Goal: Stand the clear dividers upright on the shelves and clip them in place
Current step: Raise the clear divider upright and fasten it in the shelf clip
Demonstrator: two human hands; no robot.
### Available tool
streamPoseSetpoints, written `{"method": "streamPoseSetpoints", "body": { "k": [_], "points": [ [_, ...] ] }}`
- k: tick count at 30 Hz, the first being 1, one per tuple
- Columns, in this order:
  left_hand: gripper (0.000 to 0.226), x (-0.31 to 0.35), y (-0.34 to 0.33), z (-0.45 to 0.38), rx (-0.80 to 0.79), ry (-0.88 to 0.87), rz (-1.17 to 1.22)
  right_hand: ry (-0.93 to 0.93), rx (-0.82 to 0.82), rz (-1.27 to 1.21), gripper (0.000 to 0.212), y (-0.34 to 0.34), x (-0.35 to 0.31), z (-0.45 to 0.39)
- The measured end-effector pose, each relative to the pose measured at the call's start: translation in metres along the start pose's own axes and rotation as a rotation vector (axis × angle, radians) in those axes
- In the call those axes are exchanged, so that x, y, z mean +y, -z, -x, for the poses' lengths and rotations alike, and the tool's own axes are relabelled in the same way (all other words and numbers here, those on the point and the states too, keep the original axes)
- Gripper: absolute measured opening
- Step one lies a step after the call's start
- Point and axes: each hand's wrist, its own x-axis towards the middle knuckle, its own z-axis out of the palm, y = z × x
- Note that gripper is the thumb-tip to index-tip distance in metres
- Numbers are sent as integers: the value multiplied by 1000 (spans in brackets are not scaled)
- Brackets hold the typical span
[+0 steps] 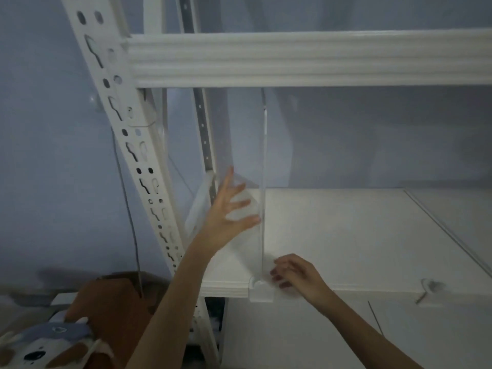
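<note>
A clear divider [263,161] stands upright on the white shelf [346,235], its front edge set in a white clip [260,292] on the shelf's front lip. My left hand [229,211] lies flat against the divider's left face with fingers spread. My right hand [295,272] is just right of the divider's foot, fingers loosely curled near the clip. A second clear divider [452,241] lies flat on the shelf at the right, near another clip [430,291] on the front lip.
The white perforated upright post [133,145] rises at the left. The upper shelf beam [306,59] crosses overhead. A brown cardboard box [111,302] and a patterned cloth item [48,344] sit at the bottom left. A thin cord [127,209] hangs by the post.
</note>
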Motion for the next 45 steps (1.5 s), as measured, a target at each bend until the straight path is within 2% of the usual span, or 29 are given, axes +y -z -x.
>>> {"method": "streamPoseSetpoints", "body": {
  "k": [2,4,7,12,15,18,20,24,32,36,38,45],
  "points": [
    [98,-51,-6,27,-32,200,-184,-155,14,-16,13,-4,15,17],
    [101,-92,-9,47,-56,283,-413,-299,-43,-9,23,-8,30,25],
    [101,-121,-10,61,-138,245,-683,-491,-38,-208,34,-21,41,27],
    [84,-144,-15,59,-283,102,-903,-717,12,-680,64,-39,54,13],
    [62,-156,-15,58,-227,120,-909,-699,118,-784,58,-54,53,6],
    [42,-162,-17,58,-124,126,-891,-635,248,-936,34,-63,49,5],
    [45,-167,-18,60,-115,134,-900,-622,218,-978,31,-68,50,3],
    [47,-172,-18,60,-112,122,-908,-659,196,-1013,43,-71,54,-4],
    [46,-170,-17,54,-109,115,-855,-724,90,-1070,25,-63,59,-6],
    [64,-175,-13,56,-78,101,-783,-788,84,-1005,20,-62,60,-11],
    [64,-178,-12,55,-62,95,-775,-808,38,-962,17,-61,59,-14],
    [66,-176,-16,53,-50,135,-808,-825,-4,-1093,14,-59,60,-21]
  ]
}}
